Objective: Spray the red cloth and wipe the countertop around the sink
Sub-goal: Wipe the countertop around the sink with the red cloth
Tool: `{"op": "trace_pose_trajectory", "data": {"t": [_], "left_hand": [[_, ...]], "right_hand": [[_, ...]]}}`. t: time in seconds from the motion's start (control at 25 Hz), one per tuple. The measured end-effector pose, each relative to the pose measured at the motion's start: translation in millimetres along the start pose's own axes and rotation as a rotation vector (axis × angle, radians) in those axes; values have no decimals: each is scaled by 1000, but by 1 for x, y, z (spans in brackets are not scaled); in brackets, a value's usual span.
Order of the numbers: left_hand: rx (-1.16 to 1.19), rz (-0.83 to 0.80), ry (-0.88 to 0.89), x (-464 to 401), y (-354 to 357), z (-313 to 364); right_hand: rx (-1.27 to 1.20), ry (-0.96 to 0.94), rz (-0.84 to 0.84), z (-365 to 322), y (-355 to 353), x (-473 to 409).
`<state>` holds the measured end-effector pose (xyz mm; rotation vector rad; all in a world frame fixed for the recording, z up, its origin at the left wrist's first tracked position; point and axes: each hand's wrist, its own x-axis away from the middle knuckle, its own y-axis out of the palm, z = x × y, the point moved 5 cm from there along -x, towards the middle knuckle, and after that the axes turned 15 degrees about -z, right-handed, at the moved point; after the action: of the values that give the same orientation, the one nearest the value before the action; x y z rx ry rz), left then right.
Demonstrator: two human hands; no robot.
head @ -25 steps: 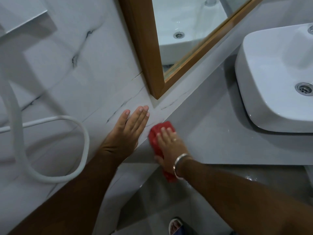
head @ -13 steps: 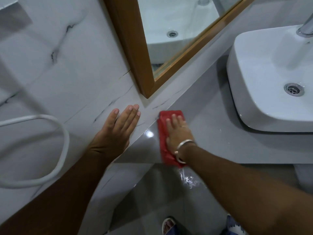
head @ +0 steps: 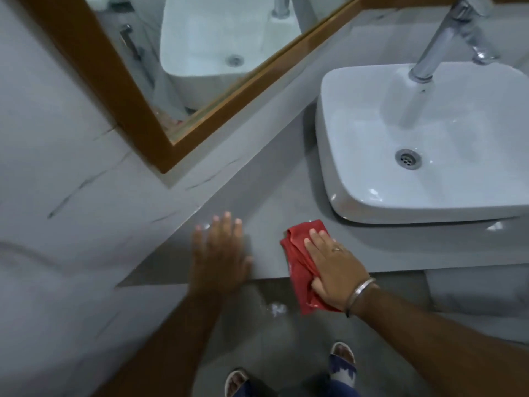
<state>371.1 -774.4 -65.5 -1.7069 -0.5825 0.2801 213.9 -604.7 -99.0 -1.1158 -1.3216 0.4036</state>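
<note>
My right hand [head: 333,266] presses the red cloth [head: 297,253] flat on the grey countertop [head: 266,196], near its front edge and just left of the white sink [head: 372,202]. Part of the cloth hangs over the front edge below my palm. My left hand [head: 219,253] lies flat on the countertop with fingers spread, to the left of the cloth, holding nothing. No spray bottle is in view.
A chrome tap [head: 446,38] reaches over the sink from the back right. A wood-framed mirror [head: 114,90] hangs on the marbled wall [head: 57,167] at the left. Wet spots shine on the floor [head: 274,309] below the counter edge, near my feet [head: 342,356].
My right hand has slid the cloth rightward from the wall corner toward the sink. My left hand has come off the wall onto the countertop. The view has shifted right.
</note>
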Motion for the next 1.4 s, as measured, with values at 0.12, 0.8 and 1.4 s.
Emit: {"op": "trace_pose_trajectory", "data": {"t": [0.12,0.8,1.4], "left_hand": [[367,-89,-43,-35,-1,80],[412,-227,-136,-66,30,133],[460,-108,873,-72,-43,342]], "right_hand": [[-31,-11,35,8,11,0],[-171,573,14,441,42,176],[-418,653,151,323,52,125]]}}
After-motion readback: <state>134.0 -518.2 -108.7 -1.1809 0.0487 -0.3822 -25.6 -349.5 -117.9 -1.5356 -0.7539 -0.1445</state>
